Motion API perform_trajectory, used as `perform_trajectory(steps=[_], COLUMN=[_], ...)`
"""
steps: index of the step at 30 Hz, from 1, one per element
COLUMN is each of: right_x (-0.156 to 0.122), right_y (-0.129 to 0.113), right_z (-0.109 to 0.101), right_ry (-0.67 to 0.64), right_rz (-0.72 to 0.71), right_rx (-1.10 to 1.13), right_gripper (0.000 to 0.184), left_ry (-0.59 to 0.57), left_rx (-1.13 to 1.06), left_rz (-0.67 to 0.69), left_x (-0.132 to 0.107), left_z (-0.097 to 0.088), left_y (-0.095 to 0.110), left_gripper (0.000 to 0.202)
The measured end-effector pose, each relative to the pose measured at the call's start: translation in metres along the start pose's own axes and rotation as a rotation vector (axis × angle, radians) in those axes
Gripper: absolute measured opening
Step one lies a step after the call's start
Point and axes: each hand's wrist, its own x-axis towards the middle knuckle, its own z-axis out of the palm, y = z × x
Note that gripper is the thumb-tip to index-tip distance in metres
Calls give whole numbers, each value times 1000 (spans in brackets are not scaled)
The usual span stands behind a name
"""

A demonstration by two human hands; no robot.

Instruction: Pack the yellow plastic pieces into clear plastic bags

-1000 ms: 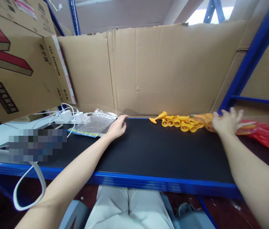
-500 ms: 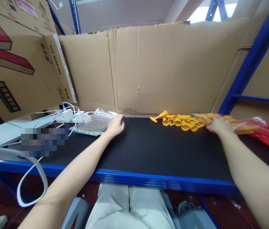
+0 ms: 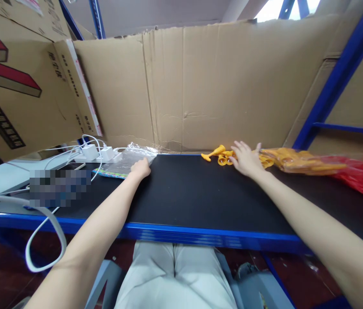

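Note:
My left hand (image 3: 140,168) lies with curled fingers at the right edge of a clear plastic bag (image 3: 124,161), which has a colourful printed strip along its front. The fingers look pinched on the bag, though their tips are partly hidden. Over on the right, my right hand (image 3: 247,161) is spread open on top of a pile of small yellow horn-shaped plastic pieces (image 3: 222,160), covering many of them. One T-shaped yellow piece (image 3: 213,152) lies at the pile's left end. Beside the hand, a clear bag of yellow pieces (image 3: 297,160) stretches to the right.
Red plastic material (image 3: 361,178) lies at the right end of the black tabletop (image 3: 194,197). At left are a white power strip with plugs (image 3: 95,153), loose cables and a blurred-out object (image 3: 59,187). A cardboard wall (image 3: 226,86) stands behind; a blue rail (image 3: 181,232) edges the front.
My left hand has moved left onto the clear bag. My right hand has left the bag of yellow pieces and moved left over the loose pile, fingers spread.

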Motion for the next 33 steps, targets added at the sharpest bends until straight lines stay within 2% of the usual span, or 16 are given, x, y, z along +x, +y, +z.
perform_trajectory(steps=[3, 5, 11, 15, 23, 25, 28, 31, 33], right_x=[-2, -3, -2, -2, -2, -2, -2, -2, -2], right_y=[-15, -17, -12, -12, -14, -15, -16, -17, -17], right_z=[16, 24, 29, 29, 24, 23, 22, 19, 19], right_ry=[-54, -83, -176, -193, -215, -216, -222, -230, -231], right_rz=[-206, -273, -220, -199, -191, -185, -177, -176, -179], right_rx=[64, 98, 169, 194, 210, 211, 213, 211, 208], right_gripper=[41, 40, 40, 41, 41, 41, 40, 40, 40], left_ry=[22, 35, 76, 115, 297, 339, 351, 282, 218], left_rx=[16, 30, 41, 36, 92, 85, 54, 2, -33], left_rz=[21, 37, 35, 25, 135, 209, 423, 655, 759], left_x=[1, 2, 2, 2, -12, -15, -20, -23, -25], left_z=[2, 2, -1, -2, -15, -17, -15, -9, -4], left_y=[-1, -1, -1, -1, 14, 19, 28, 35, 39], left_gripper=[40, 38, 40, 39, 40, 41, 44, 44, 42])
